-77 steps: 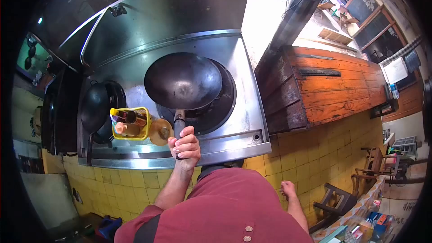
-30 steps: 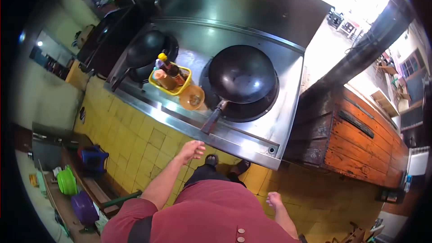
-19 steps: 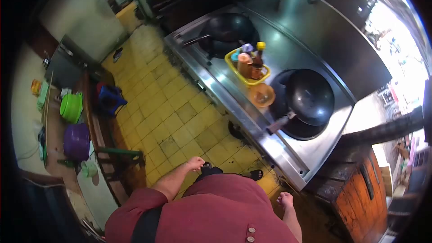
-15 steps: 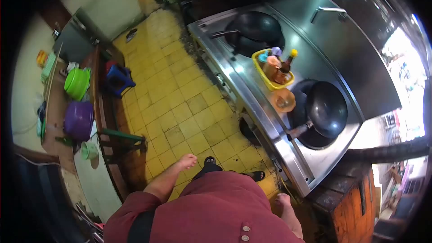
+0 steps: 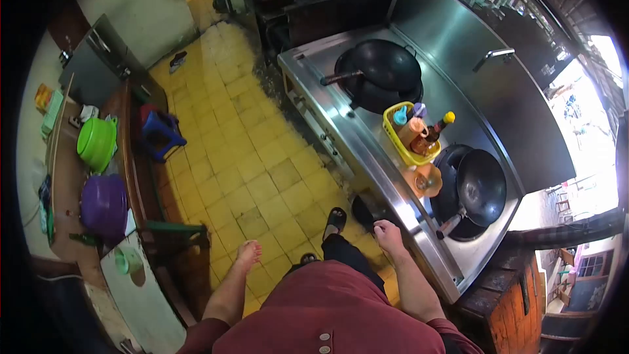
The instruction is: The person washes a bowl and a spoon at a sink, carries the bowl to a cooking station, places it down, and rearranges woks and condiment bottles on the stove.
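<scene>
My left hand point(image 5: 247, 255) hangs over the yellow tiled floor point(image 5: 262, 183), its fingers curled loosely inward with nothing seen in them. Close to the front edge of the steel stove point(image 5: 380, 187), my right hand point(image 5: 390, 236) is closed in a loose fist and appears to hold nothing. On the stove sit a near wok point(image 5: 481, 187) and a far wok point(image 5: 388, 65), each with a handle pointing toward the front. Between them a yellow basket point(image 5: 398, 141) carries several bottles, including a brown bottle point(image 5: 432, 136) with a yellow cap. An orange bowl point(image 5: 424, 181) rests beside the basket.
To the left, a wooden shelf point(image 5: 133, 164) has a green basin point(image 5: 97, 144), a purple basin point(image 5: 105, 204) and a light green cup point(image 5: 128, 260). A blue stool point(image 5: 162, 137) stands on the floor. An orange-brown wooden cabinet point(image 5: 511, 298) adjoins the stove's near end.
My right hand has swung up and forward beside the stove. My left hand has shifted left and slightly back. One foot has stepped forward, and the view has turned a little.
</scene>
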